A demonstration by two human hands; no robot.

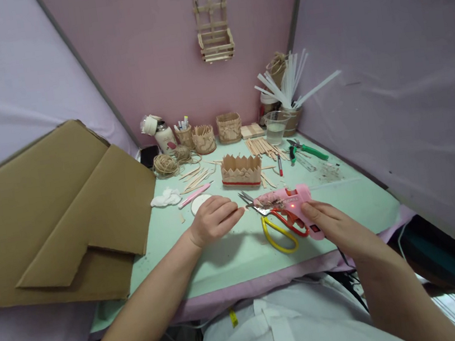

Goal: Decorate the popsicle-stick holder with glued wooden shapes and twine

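My right hand [331,219] is wrapped round the handle of a pink hot glue gun [276,200], which has a small orange light glowing on its side. Its nozzle points left, at the fingertips of my left hand [216,218]. Those fingers are pinched together close to the nozzle; whatever they hold is too small and covered to name. Beneath the gun lie scissors [279,236] with one yellow and one red handle loop. Just beyond stands a small box of wooden stick pieces [241,172], with a jagged top edge and a red band near its base.
Wooden sticks [264,147], a pink craft knife [195,195], twine [166,165] and green-handled pliers [313,151] lie around. A water cup [275,127] and glue sticks [289,83] stand at back right. Folded cardboard [60,216] leans over the left side.
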